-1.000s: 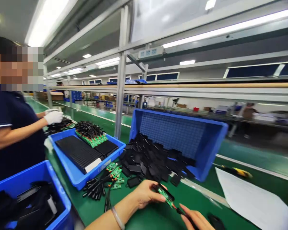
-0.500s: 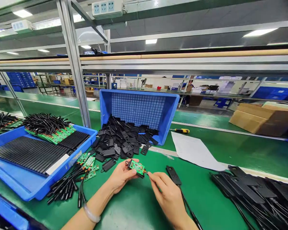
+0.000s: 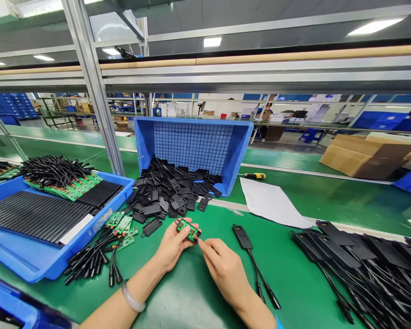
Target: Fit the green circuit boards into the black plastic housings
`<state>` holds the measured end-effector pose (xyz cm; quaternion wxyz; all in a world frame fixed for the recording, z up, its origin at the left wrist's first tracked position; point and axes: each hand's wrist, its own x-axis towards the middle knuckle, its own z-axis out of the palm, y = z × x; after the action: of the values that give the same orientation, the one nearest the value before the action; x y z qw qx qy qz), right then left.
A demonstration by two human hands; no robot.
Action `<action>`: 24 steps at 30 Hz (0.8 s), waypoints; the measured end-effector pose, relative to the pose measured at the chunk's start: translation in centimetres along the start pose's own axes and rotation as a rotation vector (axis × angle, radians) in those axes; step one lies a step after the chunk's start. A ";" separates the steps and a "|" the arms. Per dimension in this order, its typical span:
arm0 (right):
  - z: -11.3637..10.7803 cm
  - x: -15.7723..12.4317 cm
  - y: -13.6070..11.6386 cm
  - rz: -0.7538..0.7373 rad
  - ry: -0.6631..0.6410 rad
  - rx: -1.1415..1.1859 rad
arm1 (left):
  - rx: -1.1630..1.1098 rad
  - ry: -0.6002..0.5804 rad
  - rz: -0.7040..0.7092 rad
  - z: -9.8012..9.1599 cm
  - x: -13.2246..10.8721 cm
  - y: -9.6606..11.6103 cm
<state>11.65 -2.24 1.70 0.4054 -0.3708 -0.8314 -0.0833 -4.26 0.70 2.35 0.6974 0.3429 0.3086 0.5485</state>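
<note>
Circuit board (image 3: 188,230), small and green, lies in a black case (image 3: 199,234) held up over the tabletop (image 3: 178,297) by the left hand (image 3: 173,244), whose thumb presses on the board while its fingers bend behind the case. At the board's near right end, the right hand (image 3: 226,269) pinches the thin wires (image 3: 196,237) between thumb and forefinger, its other fingers curled in. Half a second ago the same grip showed, but the case stuck out below the board; now its dark edge shows at the board's right end. Just right of the right hand lies a cased piece (image 3: 242,236); its cable ran off the bottom edge before, and now its plug end is in view. Left of the left hand are loose boards (image 3: 125,228) with black cables, beside a blue tray (image 3: 7,244) of black strips and more boards. Beyond the hands, black covers (image 3: 174,189) spill from a blue bin (image 3: 195,146) tipped on its side. A paper sheet (image 3: 272,203), a screwdriver (image 3: 255,176) and a heap of cabled pieces (image 3: 370,269) lie to the right. One second ago the view faced further left, onto a co-worker whose body is now out of frame.
</note>
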 end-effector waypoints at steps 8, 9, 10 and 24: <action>1.0 0.2 0.4 0.624 -0.301 0.476 | 0.170 0.097 0.131 0.2 0.2 -0.9; 1.1 0.3 0.4 0.660 -0.347 0.511 | 0.186 0.090 0.144 0.2 0.2 -0.9; 1.2 0.5 0.4 0.677 -0.374 0.532 | 0.200 0.079 0.158 0.1 0.2 -0.9; 2.4 0.4 0.2 0.757 -0.225 0.766 | 0.160 0.078 0.192 0.1 -0.3 -1.0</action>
<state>10.14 -0.82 0.40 0.4216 -0.4764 -0.6490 0.4172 -3.69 0.25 1.58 0.5996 0.4040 0.3441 0.5991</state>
